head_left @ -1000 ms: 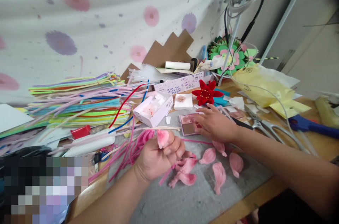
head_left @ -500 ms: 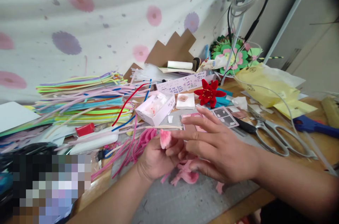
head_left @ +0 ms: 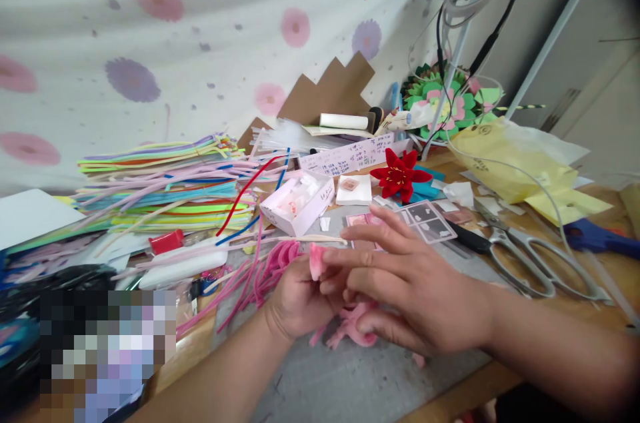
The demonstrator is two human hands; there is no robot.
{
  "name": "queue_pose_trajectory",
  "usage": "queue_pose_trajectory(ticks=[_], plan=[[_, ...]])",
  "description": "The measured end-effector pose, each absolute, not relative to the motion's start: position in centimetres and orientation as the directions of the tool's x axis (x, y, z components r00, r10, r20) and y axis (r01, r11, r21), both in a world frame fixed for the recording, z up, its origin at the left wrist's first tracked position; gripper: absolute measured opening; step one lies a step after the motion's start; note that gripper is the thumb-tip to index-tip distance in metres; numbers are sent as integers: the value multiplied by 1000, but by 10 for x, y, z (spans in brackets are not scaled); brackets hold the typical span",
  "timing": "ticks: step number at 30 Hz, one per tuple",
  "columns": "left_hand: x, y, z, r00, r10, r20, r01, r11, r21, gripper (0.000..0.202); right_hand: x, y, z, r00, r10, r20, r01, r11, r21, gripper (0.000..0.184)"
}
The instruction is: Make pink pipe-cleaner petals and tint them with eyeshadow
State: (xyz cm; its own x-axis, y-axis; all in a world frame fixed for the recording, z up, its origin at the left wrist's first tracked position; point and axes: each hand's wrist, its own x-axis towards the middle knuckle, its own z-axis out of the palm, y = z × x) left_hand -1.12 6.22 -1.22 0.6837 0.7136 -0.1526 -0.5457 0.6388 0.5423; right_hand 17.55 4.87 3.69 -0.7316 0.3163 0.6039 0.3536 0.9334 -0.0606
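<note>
My left hand [head_left: 300, 298] is closed, pinching a small fuzzy pink-and-white petal-shaped piece [head_left: 315, 263] upright at the fingertips. Over it reaches my right hand [head_left: 417, 286], fingers stretched and spread, with one fingertip against the side of the piece. Under both hands, more fuzzy pink pieces [head_left: 357, 328] lie on the grey mat [head_left: 310, 383], partly covered by the fingers. Just left of my left hand is a bundle of bent pink chenille stems [head_left: 274, 270].
Bundles of coloured chenille stems [head_left: 170, 190] fill the left. Behind the hands are a white box [head_left: 300, 203] and a red fuzzy flower [head_left: 400, 174]. To the right lie large scissors [head_left: 525, 256] and a yellow bag [head_left: 505, 160]. A cable-hung pole [head_left: 450, 63] stands behind.
The pink-and-white piece has turned and shows a narrower side. Both hands stay almost in place, while the whole view has shifted slightly.
</note>
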Motion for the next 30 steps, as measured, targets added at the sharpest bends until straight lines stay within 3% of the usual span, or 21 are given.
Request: queue_pose_trajectory(ticks=[7,11,14,18,24,28,30], plan=[[-10,66,-11,707,701,-89,-532,611,586,27,184,63,34,-722,368,586,387,917,-100,32],[-10,66,-8,680,733,-28,-573,554,604,29,224,103,14,-573,633,521,611,754,-244,27],[-9,67,-7,694,720,-23,-565,563,603,30,251,123,0,-572,737,359,720,661,-210,23],[-10,67,-7,693,720,-14,-574,564,593,26,254,126,-8,-618,747,245,738,659,-148,24],[-11,65,-6,702,711,-26,-570,583,579,25,240,129,-16,-639,733,231,735,671,-98,24],[-10,65,-5,705,709,-24,-557,575,599,29,224,114,-4,-625,687,371,680,713,-172,25],[-10,64,-5,705,709,-31,-549,572,610,32,209,96,12,-627,609,485,568,784,-250,27]])
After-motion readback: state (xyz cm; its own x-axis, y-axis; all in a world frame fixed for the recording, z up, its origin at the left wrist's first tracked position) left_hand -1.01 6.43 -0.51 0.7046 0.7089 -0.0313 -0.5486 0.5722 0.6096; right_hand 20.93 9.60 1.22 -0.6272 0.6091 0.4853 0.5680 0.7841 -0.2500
